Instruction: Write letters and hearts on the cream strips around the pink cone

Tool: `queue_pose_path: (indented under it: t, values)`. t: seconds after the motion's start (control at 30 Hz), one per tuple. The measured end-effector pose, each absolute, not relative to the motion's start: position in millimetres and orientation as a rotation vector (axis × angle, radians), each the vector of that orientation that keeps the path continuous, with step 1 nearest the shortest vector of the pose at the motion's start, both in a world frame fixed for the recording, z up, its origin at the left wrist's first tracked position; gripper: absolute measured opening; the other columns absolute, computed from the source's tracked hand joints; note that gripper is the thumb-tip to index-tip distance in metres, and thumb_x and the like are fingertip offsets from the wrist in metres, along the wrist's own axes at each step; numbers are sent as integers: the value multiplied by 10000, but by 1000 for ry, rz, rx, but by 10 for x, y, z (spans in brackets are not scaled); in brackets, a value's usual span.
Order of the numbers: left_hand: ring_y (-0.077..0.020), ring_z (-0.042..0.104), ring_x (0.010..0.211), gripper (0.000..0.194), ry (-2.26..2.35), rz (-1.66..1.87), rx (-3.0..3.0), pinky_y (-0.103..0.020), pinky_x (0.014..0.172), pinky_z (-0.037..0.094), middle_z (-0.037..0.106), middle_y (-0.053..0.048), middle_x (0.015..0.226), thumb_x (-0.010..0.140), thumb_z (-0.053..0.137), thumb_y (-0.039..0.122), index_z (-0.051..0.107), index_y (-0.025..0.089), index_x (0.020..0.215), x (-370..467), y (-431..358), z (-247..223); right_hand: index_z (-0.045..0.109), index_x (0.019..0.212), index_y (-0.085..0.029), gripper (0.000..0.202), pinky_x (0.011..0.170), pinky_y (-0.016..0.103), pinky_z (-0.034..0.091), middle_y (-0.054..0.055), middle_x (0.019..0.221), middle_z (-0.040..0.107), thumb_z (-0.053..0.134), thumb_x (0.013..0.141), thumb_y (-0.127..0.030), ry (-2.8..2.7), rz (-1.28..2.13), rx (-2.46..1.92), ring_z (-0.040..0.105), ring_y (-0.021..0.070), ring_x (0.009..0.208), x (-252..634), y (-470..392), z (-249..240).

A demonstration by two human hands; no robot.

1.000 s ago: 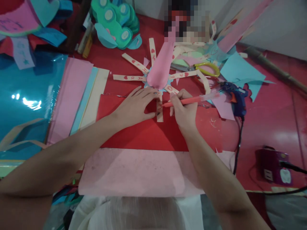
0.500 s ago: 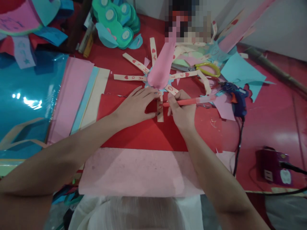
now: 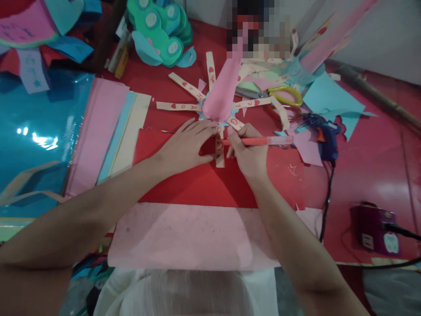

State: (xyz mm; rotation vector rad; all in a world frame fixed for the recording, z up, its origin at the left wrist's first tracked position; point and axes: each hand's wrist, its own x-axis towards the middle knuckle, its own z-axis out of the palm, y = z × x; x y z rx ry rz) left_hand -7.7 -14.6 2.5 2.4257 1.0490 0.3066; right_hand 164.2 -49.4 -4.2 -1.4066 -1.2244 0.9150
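My right hand point(image 3: 251, 151) is closed on a red pen point(image 3: 258, 141), held almost level, its tip on a cream paper strip point(image 3: 220, 161). My left hand point(image 3: 189, 142) lies flat from the other side with fingers stretched out and spread. Its thumb touches the strip's left edge, and its fingertips rest over the strip's upper end. The strip belongs to a paper piece with a tall pink paper cone point(image 3: 222, 90) and several cream strips fanning out, marked with red letters and hearts. Beneath the hands lies a red sheet point(image 3: 197, 188).
Yellow-handled scissors point(image 3: 284, 94) and a blue glue gun point(image 3: 325, 131) lie to the right among paper scraps. A purple power socket box point(image 3: 378, 228) stands at the right edge. Stacked pink sheets point(image 3: 98, 131) and a shiny blue pack point(image 3: 39, 114) lie left. Green foam shapes point(image 3: 158, 30) sit behind.
The pen tip has shifted slightly left on the strip, and its back end has swung a little downward. My right hand has moved slightly left; the left hand has stayed put.
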Motion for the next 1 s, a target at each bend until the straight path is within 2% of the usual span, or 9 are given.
queue_pose_path:
  t: [0.47, 0.63, 1.0]
  values:
    - [-257, 426, 1366, 480, 1071, 305, 2430, -461, 1177, 263, 503, -96, 1440, 821, 610, 277, 513, 176, 1280, -68, -155, 37, 404, 569, -220, 374, 452, 217, 408, -107, 386, 506, 633, 833, -352, -1234, 991, -1404, 447, 47, 361, 1645, -494, -40]
    - [-261, 432, 1361, 460, 1063, 308, 2436, -469, 1162, 284, 508, -86, 1436, 823, 608, 272, 521, 201, 1269, -72, -152, 37, 380, 553, -222, 383, 437, 215, 378, -117, 363, 477, 625, 832, -317, -1242, 970, -1427, 416, 41, 342, 1646, -496, -24]
    - [-259, 428, 1365, 463, 1048, 321, 2430, -478, 1171, 274, 509, -96, 1433, 823, 601, 277, 519, 181, 1269, -81, -150, 26, 361, 534, -227, 368, 435, 239, 321, -120, 341, 405, 567, 839, -203, -1287, 931, -1452, 355, 45, 340, 1661, -498, 10]
